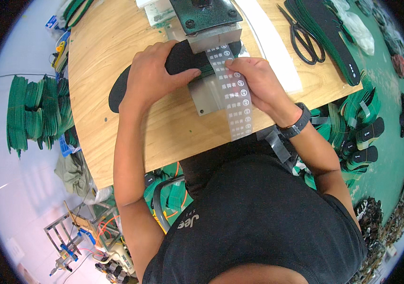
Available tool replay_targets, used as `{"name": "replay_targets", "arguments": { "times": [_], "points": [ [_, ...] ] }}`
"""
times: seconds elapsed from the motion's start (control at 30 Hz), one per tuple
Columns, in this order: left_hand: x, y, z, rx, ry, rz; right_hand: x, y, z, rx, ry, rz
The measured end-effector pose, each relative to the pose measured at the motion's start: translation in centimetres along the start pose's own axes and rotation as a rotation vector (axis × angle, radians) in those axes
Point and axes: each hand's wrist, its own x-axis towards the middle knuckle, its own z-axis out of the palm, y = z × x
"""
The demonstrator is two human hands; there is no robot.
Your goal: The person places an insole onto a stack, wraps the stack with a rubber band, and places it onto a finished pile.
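A black shoe insole [122, 87] with a green lower edge lies at the table's far side, its right end under a metal press head [216, 38]. Over its middle sits my left hand [151, 73], fingers curled across the far edge and thumb along the near edge. My right hand [258, 81] is closed, thumb and forefinger pinching the edge of a clear strip of printed transfer labels [236, 104]. The strip runs from beneath the press head toward me, past the table's front edge. Under strip and insole is a metal plate [204, 97].
Black scissors [306, 42] lie at the right beside a white sheet [277, 47]. A stack of insoles [327, 38] rests at the table's right edge. More green insole stacks [39, 111] stand off the left side, and bundles [353, 137] lie beyond the right edge.
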Motion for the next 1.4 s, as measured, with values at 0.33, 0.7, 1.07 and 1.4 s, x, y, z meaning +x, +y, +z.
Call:
{"name": "replay_targets", "arguments": {
  "times": [0.33, 0.7, 1.07, 1.4],
  "points": [
    [0.1, 0.1, -0.2, 0.003, -0.008, -0.005, -0.1, 0.1, 0.0, 0.012, -0.007, -0.016],
    [-0.3, -0.3, 0.4, -0.037, 0.053, 0.06, 0.1, 0.2, 0.2, -0.024, 0.033, -0.026],
    [-1.0, -0.6, 0.4, -0.286, 0.214, 0.112, -0.7, 1.4, -0.2, -0.094, 0.028, -0.168],
    [-0.7, -1.2, 0.9, -0.377, 0.336, -0.045, -2.7, -1.5, -1.4, 0.262, 0.222, -0.255]
  ]
}}
